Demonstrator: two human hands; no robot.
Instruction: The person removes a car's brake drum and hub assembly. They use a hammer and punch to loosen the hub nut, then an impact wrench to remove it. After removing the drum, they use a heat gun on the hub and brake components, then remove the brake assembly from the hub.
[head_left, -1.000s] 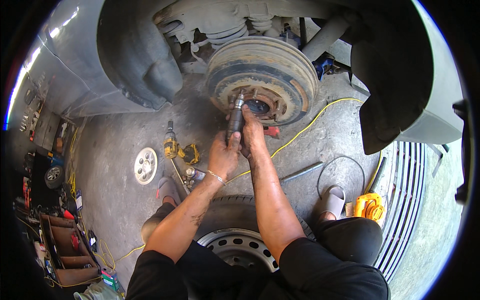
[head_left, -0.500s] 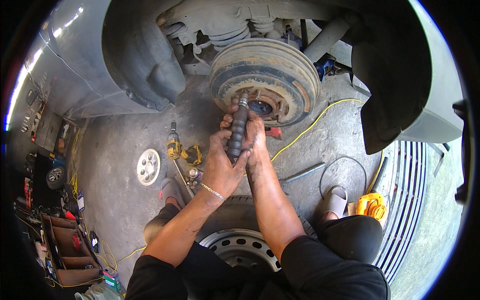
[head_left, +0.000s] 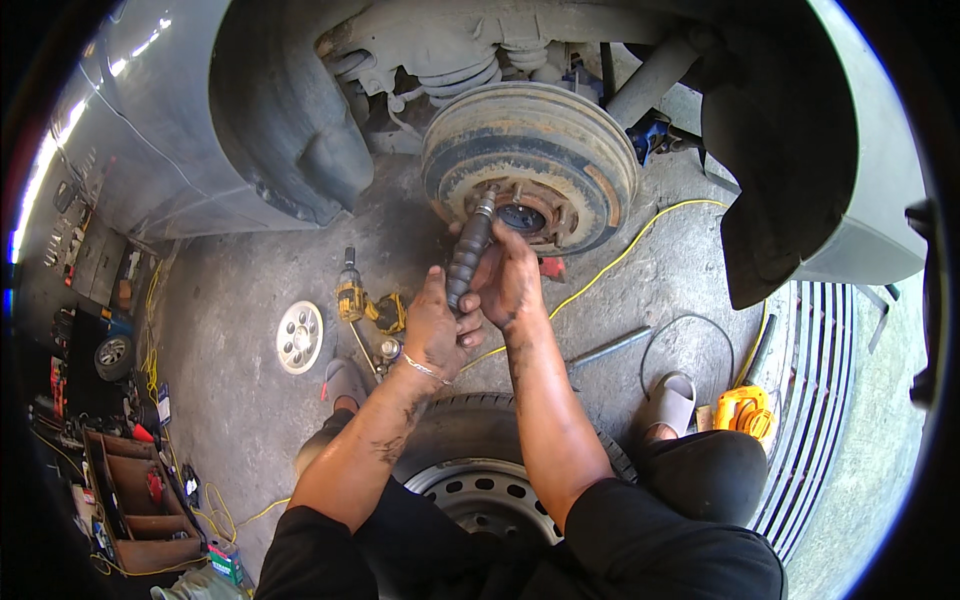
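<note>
A rusty brake drum (head_left: 530,150) with studs round its hub sits under the raised car's wheel arch. Between my hands is a dark ribbed-handled tool (head_left: 467,258), tilted, its metal tip against or just in front of a stud on the drum's near face. My left hand (head_left: 436,330) wraps round the handle's lower end, thumb pointing up along it. On the right side of the handle, my right hand (head_left: 508,280) curls its fingers behind it, with the thumb raised toward the hub. The tool partly hides those fingers.
A tyre on a steel wheel (head_left: 480,480) lies between my legs. At left are a yellow-black cordless impact wrench (head_left: 365,305) and a round wheel cover (head_left: 300,338). A bar (head_left: 610,345), a yellow cord (head_left: 620,250) and an orange power tool (head_left: 743,412) lie at right, beside a floor grate (head_left: 820,400).
My left hand has slid down to the handle's lower end and turned. My right hand has loosened and rotated, its thumb now up. The tool leans slightly more to the left.
</note>
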